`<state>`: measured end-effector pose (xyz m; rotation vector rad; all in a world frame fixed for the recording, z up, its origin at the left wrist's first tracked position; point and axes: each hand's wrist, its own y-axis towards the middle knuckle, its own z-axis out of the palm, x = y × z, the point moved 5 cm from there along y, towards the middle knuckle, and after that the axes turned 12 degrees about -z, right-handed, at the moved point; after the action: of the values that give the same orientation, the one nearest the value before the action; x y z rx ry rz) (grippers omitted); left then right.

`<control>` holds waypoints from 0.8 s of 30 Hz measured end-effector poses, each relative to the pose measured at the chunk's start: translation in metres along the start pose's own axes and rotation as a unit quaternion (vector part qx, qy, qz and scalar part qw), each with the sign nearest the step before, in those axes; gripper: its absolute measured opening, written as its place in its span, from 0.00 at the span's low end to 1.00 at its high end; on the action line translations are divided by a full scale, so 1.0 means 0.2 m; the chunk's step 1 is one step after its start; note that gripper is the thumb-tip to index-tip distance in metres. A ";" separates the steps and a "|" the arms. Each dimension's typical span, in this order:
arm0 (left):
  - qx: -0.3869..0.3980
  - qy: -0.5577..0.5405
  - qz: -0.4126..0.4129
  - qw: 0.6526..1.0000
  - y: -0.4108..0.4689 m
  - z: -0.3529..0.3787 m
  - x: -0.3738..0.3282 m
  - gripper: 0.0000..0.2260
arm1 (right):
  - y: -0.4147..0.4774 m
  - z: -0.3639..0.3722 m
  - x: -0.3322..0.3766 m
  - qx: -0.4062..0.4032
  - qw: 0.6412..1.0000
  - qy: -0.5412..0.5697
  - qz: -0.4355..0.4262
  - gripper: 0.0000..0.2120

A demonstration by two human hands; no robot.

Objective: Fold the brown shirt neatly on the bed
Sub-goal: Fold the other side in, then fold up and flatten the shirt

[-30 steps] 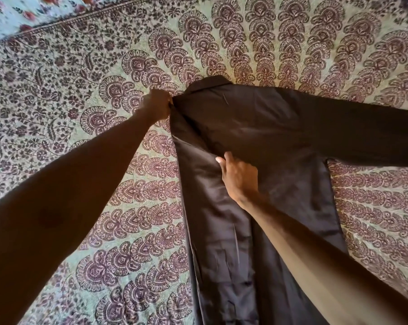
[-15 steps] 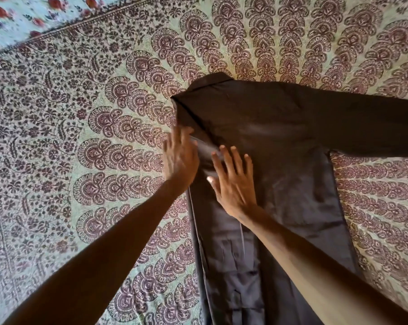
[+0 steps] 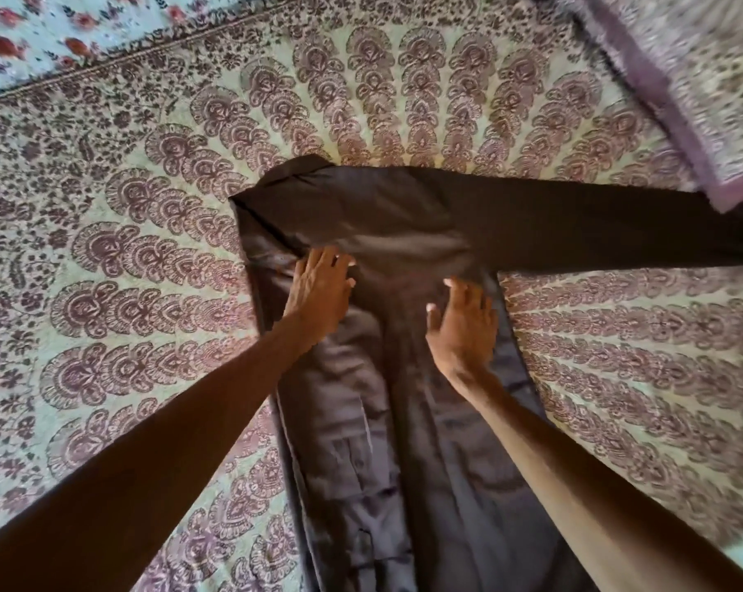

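The brown shirt (image 3: 387,215) lies flat on the bed, collar at the far end and its body running toward me. Its left side is folded inward over the body. One sleeve (image 3: 617,232) stretches out to the right. My left hand (image 3: 318,288) rests flat on the folded left part, fingers apart. My right hand (image 3: 461,326) lies flat on the shirt's right half, near the armpit of the outstretched sleeve. Neither hand grips the cloth.
A patterned bedspread (image 3: 126,258) in maroon and pale green covers the bed. A purple-edged patterned cloth or pillow (image 3: 681,104) lies at the upper right, overlapping the sleeve's end. A floral sheet (image 3: 41,32) shows at the upper left.
My left hand let go of the shoulder, came down and moved onto the folded side. My right hand slid right across the shirt. The view shifted, showing the purple-edged cloth.
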<state>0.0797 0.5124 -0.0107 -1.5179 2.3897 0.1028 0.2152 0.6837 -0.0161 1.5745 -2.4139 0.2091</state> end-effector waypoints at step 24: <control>0.079 0.129 0.010 0.988 1.10 0.08 -0.52 0.15 | 0.04 -0.13 -0.34 -0.025 0.981 0.191 -0.005 0.13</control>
<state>-0.0719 0.7028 -0.0175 -1.5139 2.5395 -0.2898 0.2364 0.7525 -0.0110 1.3780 -2.0970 0.4043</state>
